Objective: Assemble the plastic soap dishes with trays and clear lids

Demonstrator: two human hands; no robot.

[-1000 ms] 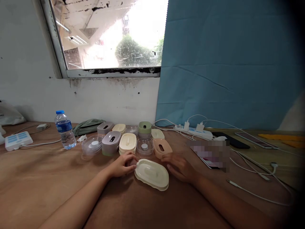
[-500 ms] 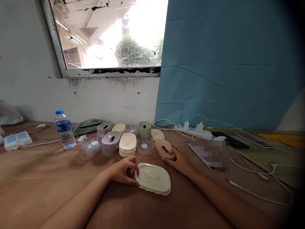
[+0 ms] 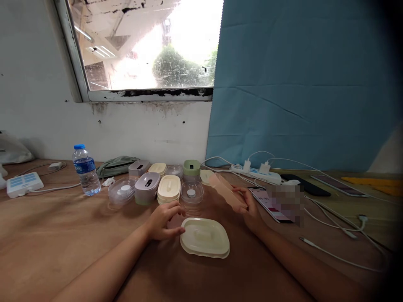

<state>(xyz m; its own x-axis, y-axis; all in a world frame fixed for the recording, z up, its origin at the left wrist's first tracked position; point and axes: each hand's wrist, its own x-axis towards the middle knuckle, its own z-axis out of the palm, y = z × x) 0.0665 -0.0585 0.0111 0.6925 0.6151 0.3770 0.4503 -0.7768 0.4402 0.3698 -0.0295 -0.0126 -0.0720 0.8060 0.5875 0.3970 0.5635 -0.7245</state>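
In my right hand is a peach-coloured plastic lid, raised off the table and tilted on edge, its near end gripped between thumb and fingers. My left hand has its fingers apart beside a pale cream-green lid lying flat in front of me; the thumb tip reaches that lid's left edge, and I cannot tell if it touches. Behind my left hand stand a stack of cream lids, a lilac-lidded container and a clear lid with a white round centre.
Farther back stand a green-lidded container and a grey-green pouch. A water bottle is at left, near a power strip. To the right lie a phone, white cables and another power strip.
My right hand has picked the peach lid up off the table and tipped it, moving slightly right. My left hand has let go of the pale lid, and its fingers have spread.
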